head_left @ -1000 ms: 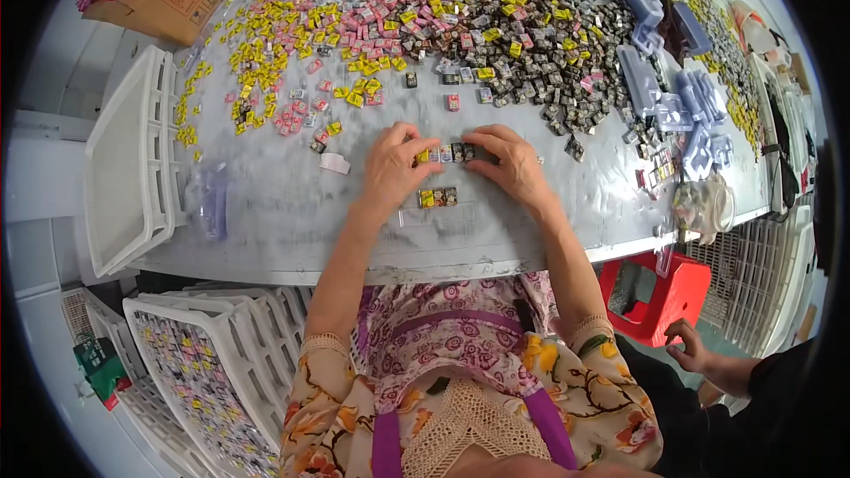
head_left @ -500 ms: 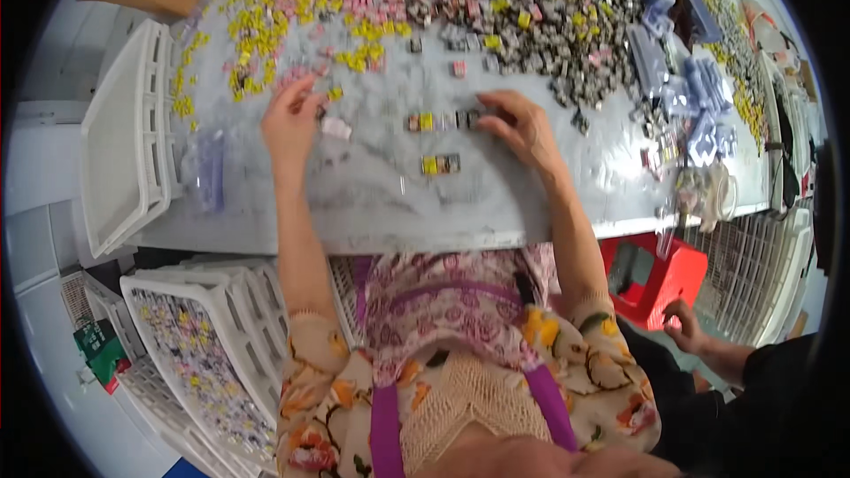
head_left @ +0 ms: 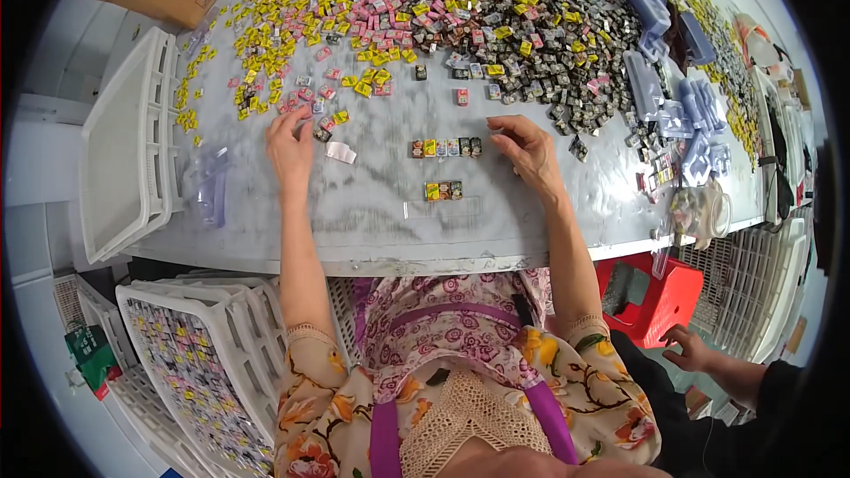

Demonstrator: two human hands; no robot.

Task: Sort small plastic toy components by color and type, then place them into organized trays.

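A straight row of small miniature boxes [head_left: 446, 148] in yellow, white and black lies mid-table. A shorter row of boxes [head_left: 444, 190] is nearer me, beside a thin clear plastic strip [head_left: 442, 209]. My right hand [head_left: 528, 152] hovers just right of the longer row's end, thumb and forefinger apart, with nothing seen between them. My left hand [head_left: 290, 143] reaches to a few loose boxes [head_left: 323, 132], its fingers bent and the thumb apart from the forefinger. I see nothing held there, though its fingertips partly cover what lies beneath. A crumpled white paper piece [head_left: 340, 152] rests beside it.
Loose yellow boxes [head_left: 261, 62], pink boxes [head_left: 390, 4] and black boxes [head_left: 567, 57] spread across the far table. Clear plastic trays [head_left: 651, 88] pile at right. A white crate [head_left: 128, 146] stands at left. Another person's hand [head_left: 689, 350] is near a red stool [head_left: 651, 301].
The head view has shifted, so the table sits lower in the picture. My right hand has drawn slightly away from the row's end. My left hand stays by the loose boxes.
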